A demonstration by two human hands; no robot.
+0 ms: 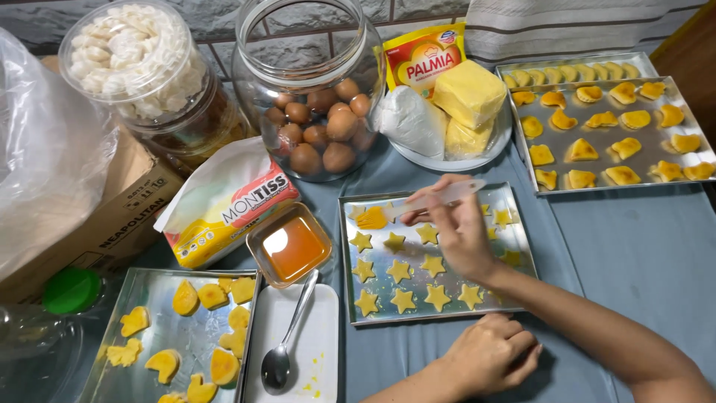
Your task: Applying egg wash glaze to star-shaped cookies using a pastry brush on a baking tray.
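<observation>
- Clear plastic forms the handle of the pastry brush point(425, 201), pinched in the closed fingers of the right hand point(455, 235); its yellow-coated bristles rest at the rear left corner of the central metal baking tray point(522, 246).
- Star-shaped yellow dough cookies point(399, 270) lie in rows across that tray, the hand hovering above the right-hand ones.
- Curled loosely and holding nothing, the left hand point(488, 354) rests on the blue-grey tablecloth point(634, 246), just touching the tray's front edge.
- Just left of the tray stands a small rectangular glass dish of orange egg wash point(292, 245); in front of it a metal spoon point(287, 336) lies on a white rectangular plate point(321, 351).
- At the front left corner of the table, a second metal tray of glazed yellow cookies point(186, 328).
- At the rear right corner, a third tray of folded yellow pastries point(611, 134).
- Along the back edge: a glass jar of brown eggs point(321, 119), a plate of yellow butter blocks point(466, 97) and a lidded tub of white pieces point(134, 52).
</observation>
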